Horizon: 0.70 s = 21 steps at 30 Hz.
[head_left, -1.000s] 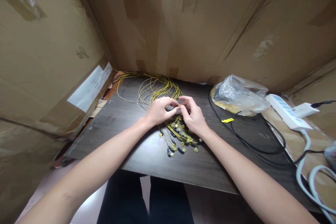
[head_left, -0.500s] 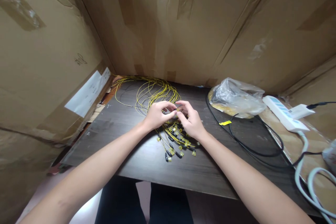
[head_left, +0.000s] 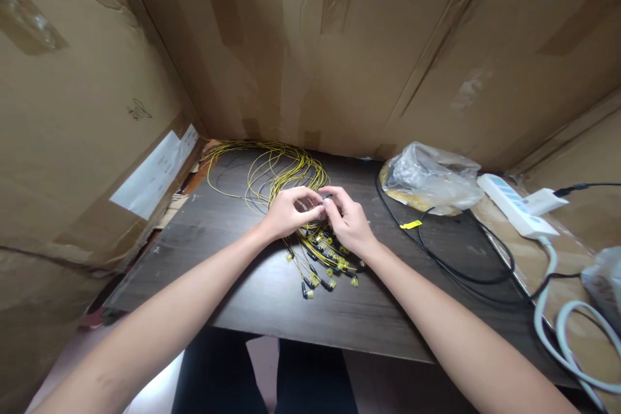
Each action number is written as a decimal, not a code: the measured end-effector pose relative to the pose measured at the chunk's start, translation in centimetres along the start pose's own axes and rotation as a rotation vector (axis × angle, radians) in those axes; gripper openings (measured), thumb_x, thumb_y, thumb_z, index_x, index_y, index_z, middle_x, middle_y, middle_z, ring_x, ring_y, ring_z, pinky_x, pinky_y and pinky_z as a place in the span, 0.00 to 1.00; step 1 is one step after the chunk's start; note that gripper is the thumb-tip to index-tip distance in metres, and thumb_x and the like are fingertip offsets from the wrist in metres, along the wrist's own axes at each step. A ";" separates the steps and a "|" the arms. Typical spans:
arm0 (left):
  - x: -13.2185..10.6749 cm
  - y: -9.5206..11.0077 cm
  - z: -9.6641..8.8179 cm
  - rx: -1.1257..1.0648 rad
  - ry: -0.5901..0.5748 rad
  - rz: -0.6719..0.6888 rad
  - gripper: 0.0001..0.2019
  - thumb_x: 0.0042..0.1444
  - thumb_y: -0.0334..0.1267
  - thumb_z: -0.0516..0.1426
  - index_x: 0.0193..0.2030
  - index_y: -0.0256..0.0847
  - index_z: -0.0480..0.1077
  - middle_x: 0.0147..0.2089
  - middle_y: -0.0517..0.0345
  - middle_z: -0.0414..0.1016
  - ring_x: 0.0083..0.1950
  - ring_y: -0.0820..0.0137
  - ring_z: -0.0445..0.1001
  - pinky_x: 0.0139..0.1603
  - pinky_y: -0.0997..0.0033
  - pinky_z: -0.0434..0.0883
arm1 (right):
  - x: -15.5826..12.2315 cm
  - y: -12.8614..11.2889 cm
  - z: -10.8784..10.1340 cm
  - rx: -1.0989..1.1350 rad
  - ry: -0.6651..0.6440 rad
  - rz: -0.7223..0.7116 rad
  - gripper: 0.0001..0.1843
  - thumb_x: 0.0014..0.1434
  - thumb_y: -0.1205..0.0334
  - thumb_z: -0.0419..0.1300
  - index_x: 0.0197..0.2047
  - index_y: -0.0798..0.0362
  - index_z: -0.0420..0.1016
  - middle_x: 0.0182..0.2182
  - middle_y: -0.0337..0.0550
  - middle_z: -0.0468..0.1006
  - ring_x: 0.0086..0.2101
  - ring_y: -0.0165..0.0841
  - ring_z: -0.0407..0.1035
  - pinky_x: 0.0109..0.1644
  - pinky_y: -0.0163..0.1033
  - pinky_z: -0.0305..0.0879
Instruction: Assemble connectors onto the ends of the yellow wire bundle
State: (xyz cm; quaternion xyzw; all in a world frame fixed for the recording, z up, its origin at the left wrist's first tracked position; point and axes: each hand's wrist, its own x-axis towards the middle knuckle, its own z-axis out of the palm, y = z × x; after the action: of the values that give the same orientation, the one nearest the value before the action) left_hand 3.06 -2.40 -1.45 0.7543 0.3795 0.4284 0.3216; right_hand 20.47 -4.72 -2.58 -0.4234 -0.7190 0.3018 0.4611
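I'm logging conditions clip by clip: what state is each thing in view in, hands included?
Left hand: curled, fingertips pinched on a small dark piece, mostly hidden
Right hand: curled, fingertips pinched there too
Yellow cables: loosely looped
Cable ends: scattered loosely
Plastic bag: crumpled; open or closed unclear
Power strip: adapter attached; power unclear
Black cord: loosely looped
Cardboard: standing, taped
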 end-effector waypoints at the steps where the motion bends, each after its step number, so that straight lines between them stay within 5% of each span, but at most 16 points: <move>1: 0.0 0.0 0.0 -0.004 0.009 -0.005 0.07 0.55 0.38 0.63 0.37 0.37 0.77 0.34 0.56 0.80 0.29 0.74 0.75 0.30 0.77 0.73 | 0.0 -0.1 0.0 -0.023 0.011 -0.009 0.12 0.69 0.55 0.50 0.52 0.48 0.69 0.28 0.38 0.76 0.28 0.34 0.71 0.34 0.39 0.66; 5: 0.2 -0.2 -0.1 -0.019 0.043 0.000 0.08 0.55 0.40 0.64 0.38 0.37 0.78 0.36 0.55 0.80 0.32 0.73 0.76 0.32 0.76 0.73 | 0.2 -0.4 -0.2 -0.122 0.078 -0.058 0.09 0.68 0.56 0.52 0.41 0.49 0.69 0.34 0.42 0.75 0.32 0.34 0.69 0.37 0.39 0.65; 13: 0.0 -0.3 0.1 -0.046 0.033 0.028 0.08 0.54 0.40 0.66 0.36 0.38 0.79 0.33 0.56 0.80 0.30 0.74 0.75 0.31 0.77 0.73 | 0.5 0.3 -0.2 -0.181 0.009 -0.116 0.17 0.70 0.57 0.46 0.30 0.49 0.64 0.30 0.43 0.70 0.34 0.37 0.66 0.41 0.42 0.62; 21: 0.0 -0.4 0.1 -0.001 0.016 0.006 0.08 0.56 0.39 0.63 0.38 0.37 0.77 0.36 0.57 0.79 0.29 0.76 0.73 0.31 0.78 0.72 | 0.5 0.0 -0.3 -0.174 0.035 -0.114 0.12 0.69 0.60 0.50 0.32 0.50 0.67 0.32 0.43 0.71 0.35 0.35 0.66 0.41 0.41 0.61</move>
State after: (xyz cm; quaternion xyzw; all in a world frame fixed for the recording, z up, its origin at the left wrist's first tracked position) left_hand 3.06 -2.21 -1.79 0.7518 0.3796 0.4355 0.3178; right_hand 20.68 -4.27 -2.24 -0.4256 -0.7572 0.2040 0.4515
